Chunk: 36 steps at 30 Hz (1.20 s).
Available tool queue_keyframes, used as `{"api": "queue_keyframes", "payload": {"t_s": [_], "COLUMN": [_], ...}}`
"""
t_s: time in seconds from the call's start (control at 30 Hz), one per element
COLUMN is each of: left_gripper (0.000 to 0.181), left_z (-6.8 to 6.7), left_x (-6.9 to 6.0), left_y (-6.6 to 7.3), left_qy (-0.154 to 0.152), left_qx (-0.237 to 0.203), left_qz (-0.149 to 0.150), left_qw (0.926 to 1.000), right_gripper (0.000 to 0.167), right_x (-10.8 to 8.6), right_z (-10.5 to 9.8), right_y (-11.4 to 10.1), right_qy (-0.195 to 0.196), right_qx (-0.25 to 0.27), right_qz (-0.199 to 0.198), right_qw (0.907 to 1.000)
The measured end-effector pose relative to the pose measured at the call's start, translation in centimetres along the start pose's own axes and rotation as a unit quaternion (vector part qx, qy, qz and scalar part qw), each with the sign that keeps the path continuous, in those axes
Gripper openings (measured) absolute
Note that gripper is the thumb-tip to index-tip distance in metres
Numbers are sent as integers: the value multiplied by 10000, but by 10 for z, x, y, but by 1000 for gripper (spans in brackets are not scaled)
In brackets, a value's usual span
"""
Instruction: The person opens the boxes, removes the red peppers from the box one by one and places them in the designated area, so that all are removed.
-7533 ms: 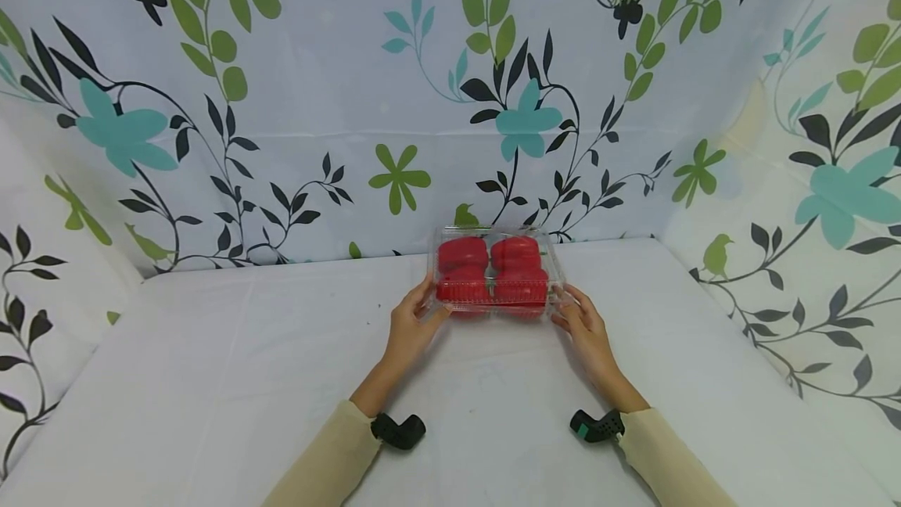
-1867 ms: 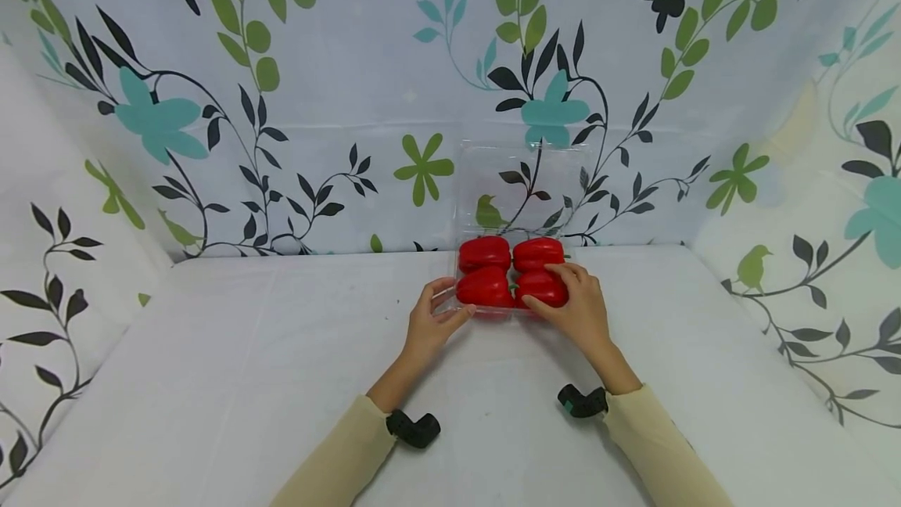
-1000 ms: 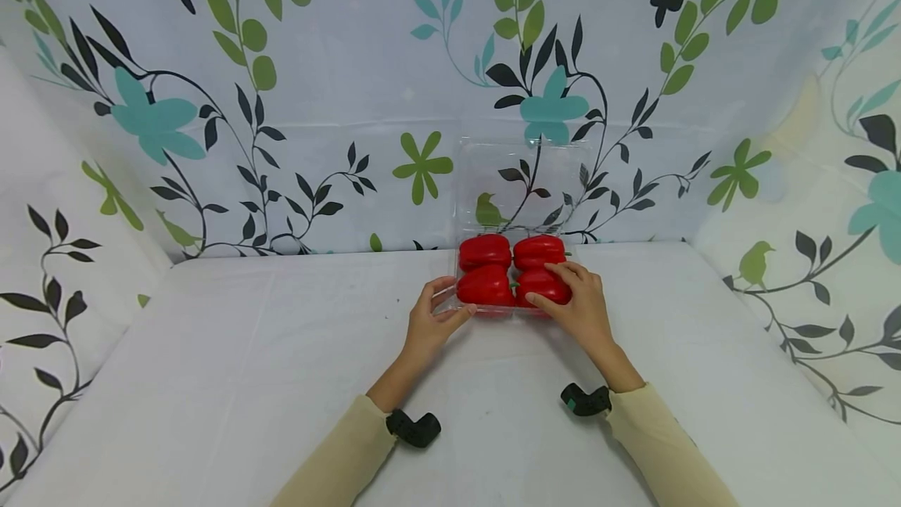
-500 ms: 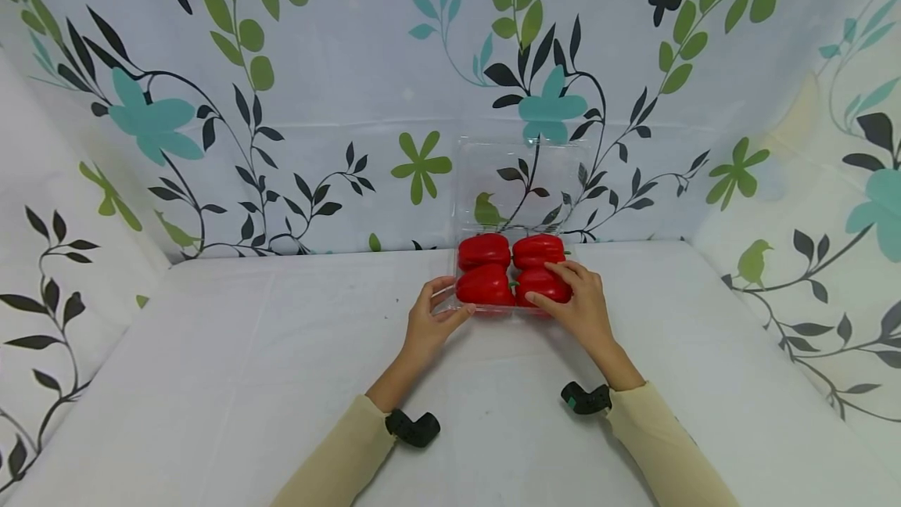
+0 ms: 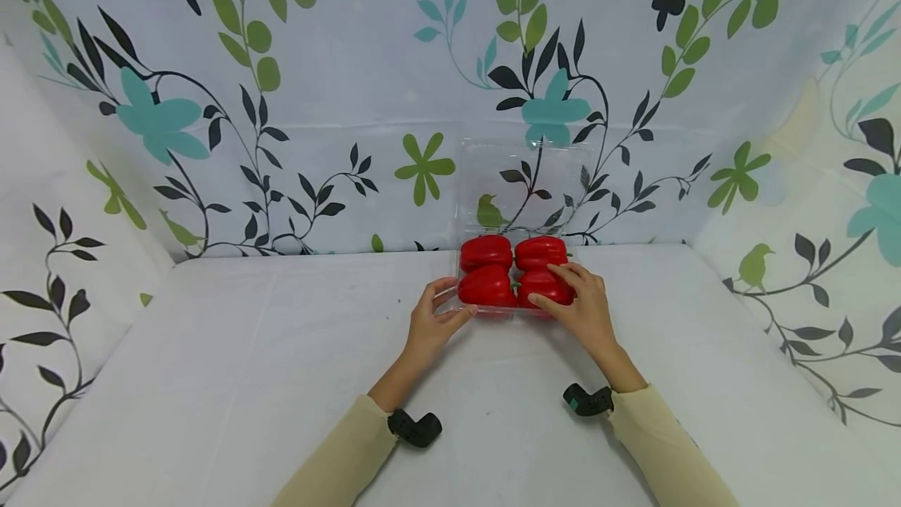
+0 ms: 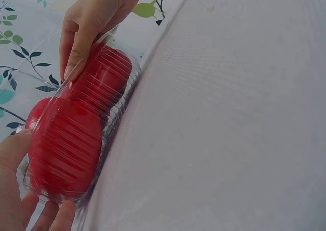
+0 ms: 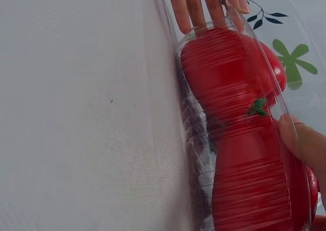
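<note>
The near-right red pepper (image 5: 545, 287) is sitting inside the clear container (image 6: 115, 114), which is resting on the counter near its far edge. Three other red peppers (image 5: 486, 252) are occupying the remaining positions: one just to its left, two behind.

The lid (image 5: 480, 170) is no longer covering the peppers, as in the view from several seconds ago. It is now standing open along the far side, in front of the leaf-patterned backdrop (image 5: 338, 84); whether the two are touching cannot be told. This change is, by judgement, leaving the peppers accessible from above.

The fingers of your right hand (image 5: 588, 310) are now grasping the near-right pepper, having left the container's right side; the thumb is pressing its near face. Over the last second you are keeping this grasp practically unchanged, and the pepper is not visibly rising, so the work is apparently pausing at the grip.

The fingers of your left hand (image 5: 430, 326) are gripping the container's near-left corner, apparently steadying it.

Outward of the hands, the white counter (image 5: 281, 350) is extending on both sides.
</note>
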<state>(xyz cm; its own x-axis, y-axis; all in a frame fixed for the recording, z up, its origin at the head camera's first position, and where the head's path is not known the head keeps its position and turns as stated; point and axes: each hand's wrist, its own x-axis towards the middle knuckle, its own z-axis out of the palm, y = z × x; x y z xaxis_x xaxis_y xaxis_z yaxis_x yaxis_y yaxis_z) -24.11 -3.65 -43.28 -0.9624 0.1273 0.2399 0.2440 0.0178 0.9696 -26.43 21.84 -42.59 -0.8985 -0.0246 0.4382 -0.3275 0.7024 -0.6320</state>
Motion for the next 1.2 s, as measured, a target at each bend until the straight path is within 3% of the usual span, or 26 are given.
{"api": "queue_keyframes", "payload": {"t_s": [0.17, 0.4, 1.2], "left_gripper": [59, 60, 59], "left_z": [1, -1, 0], "left_x": [-1, -1, 0], "left_y": [0, -1, -1], "left_qy": [-23, -27, -6], "left_qx": [21, 92, -36], "left_qz": [4, -42, 46], "left_qw": [10000, 9999, 10000], "right_gripper": [60, 60, 54], "right_x": [-2, -3, 0], "right_z": [1, 1, -5], "right_y": [3, 4, 6], "right_qy": [127, -26, -65], "right_qx": [21, 185, 131], "right_qz": [-89, 11, -227], "right_qw": [9999, 9998, 9996]}}
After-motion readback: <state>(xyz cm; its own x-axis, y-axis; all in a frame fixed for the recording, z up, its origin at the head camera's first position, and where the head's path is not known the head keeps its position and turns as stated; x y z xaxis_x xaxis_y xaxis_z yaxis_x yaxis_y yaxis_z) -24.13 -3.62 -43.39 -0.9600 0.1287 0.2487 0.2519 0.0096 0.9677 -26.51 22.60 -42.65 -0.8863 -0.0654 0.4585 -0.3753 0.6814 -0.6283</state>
